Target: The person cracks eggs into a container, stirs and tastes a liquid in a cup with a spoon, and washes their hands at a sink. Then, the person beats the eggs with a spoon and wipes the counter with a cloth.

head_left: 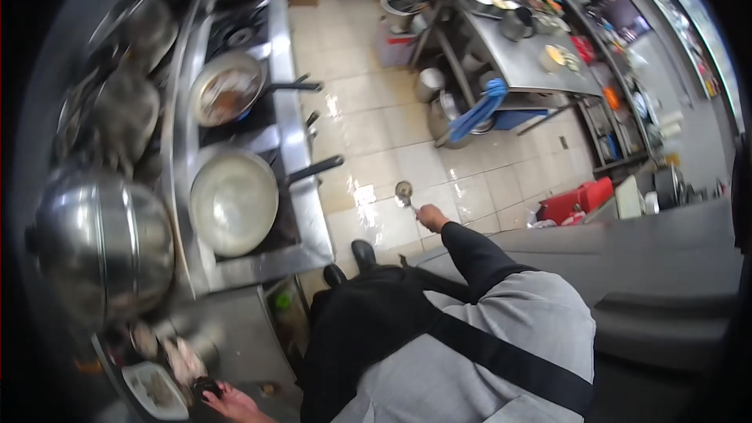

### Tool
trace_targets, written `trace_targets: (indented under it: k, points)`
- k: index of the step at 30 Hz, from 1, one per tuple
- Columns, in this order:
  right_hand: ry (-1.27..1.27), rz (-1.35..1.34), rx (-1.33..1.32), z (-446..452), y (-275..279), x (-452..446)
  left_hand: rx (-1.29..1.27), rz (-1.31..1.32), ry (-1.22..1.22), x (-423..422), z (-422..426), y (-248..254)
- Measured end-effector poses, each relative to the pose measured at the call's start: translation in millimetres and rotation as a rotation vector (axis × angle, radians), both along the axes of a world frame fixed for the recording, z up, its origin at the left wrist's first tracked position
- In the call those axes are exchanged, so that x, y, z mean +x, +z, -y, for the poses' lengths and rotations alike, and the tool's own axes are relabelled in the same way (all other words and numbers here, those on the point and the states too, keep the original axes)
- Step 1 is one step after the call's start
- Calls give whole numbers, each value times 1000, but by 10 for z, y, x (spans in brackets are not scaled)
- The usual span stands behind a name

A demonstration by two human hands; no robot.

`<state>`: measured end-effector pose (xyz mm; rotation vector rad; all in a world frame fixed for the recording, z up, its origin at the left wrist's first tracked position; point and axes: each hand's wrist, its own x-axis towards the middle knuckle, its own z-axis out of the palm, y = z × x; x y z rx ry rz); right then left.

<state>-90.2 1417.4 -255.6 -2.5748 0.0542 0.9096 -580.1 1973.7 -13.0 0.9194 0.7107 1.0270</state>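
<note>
My right hand (432,218) is closed round the handle of a small ladle (403,189), its round bowl held out above the tiled floor. At the lower left, my left hand (227,403) has its fingers on a small dark object (207,388) whose kind I cannot make out. Beside that hand are a white tub (155,390) and a pale, crumpled item (185,360). On the stove to the left sit a pale frying pan (233,202) and, farther off, a second pan (227,88) with brownish residue or liquid inside.
A large domed metal pot (106,247) stands left of the stove (301,211). Across the tiled floor (368,125), a steel table (521,66) carries dishes and food, with a blue cloth (478,110) hanging from its corner. A red container (576,200) is at right.
</note>
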Motion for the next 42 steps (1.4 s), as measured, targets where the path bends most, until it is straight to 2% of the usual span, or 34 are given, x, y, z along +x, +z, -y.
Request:
trace_targets:
  k: [1, 3, 6, 8, 9, 10, 12, 13, 14, 16, 17, 19, 21, 24, 26, 28, 31, 32, 34, 37, 39, 41, 42]
  points:
    - [-95, -26, -6, 52, 51, -7, 32, 5, -50, 510, 130, 278]
    - [-265, -94, 33, 129, 314, -27, -5, 75, -163, 1189, 172, 411]
    - [-344, -103, 80, 361, 534, -150, 41, 105, -335, 2039, 228, 542]
    - [-386, -50, 140, 586, 441, -274, 90, 141, -407, 2637, 364, 747]
    - [-677, -164, 232, 662, 419, -304, 145, 112, -463, 2841, 365, 766]
    - [-384, -4, 206, 1007, 6, -415, 203, 83, -516, 3057, 377, 791]
    - [201, 149, -89, 1141, 69, -410, 115, 134, -557, 3515, 584, 936]
    - [488, 139, -353, 1180, 180, -411, 105, 157, -618, 3691, 618, 902]
    - [182, 145, -233, 1275, -16, -454, 95, 177, -679, 3872, 664, 862]
    - [-80, 166, -239, 1628, -661, -635, 30, 236, -777, 4276, 899, 863]
    - [-30, 178, -361, 1764, -894, -671, -32, 225, -822, 4461, 1010, 834]
    - [105, -58, -292, 1810, -456, -639, -91, 154, -883, 4903, 1293, 766]
    - [379, -105, -216, 2007, -477, -645, -101, 26, -920, 5384, 1664, 759]
    - [-1510, -442, 557, 2033, -472, -530, -110, -170, -970, 6050, 2246, 753]
    - [-1386, -301, 588, 2137, -635, -468, 52, -195, -1098, 6572, 2633, 777]
    - [-1239, -203, 569, 2355, -804, -351, 492, -344, -1150, 7400, 3074, 623]
    - [-1481, -123, 480, 2516, -925, -253, 465, -482, -1148, 8353, 3349, 181]
    - [-1569, -61, 450, 2550, -764, -124, 421, -551, -1160, 8671, 3455, 49]
    - [-1740, 75, 392, 2600, -207, 181, 425, -507, -1174, 9166, 3873, -43]
    - [-1948, 188, 642, 2739, 318, 653, 316, -211, -1417, 9887, 4538, -354]
    - [-1960, 249, 694, 2967, 331, 920, 424, -224, -1628, 10243, 5106, -235]
    - [-1906, 314, 697, 3188, 238, 1097, 600, -144, -1750, 10774, 5666, -521]
    - [-1910, 371, 650, 3255, 315, 1213, 563, -178, -1768, 10951, 5950, -548]
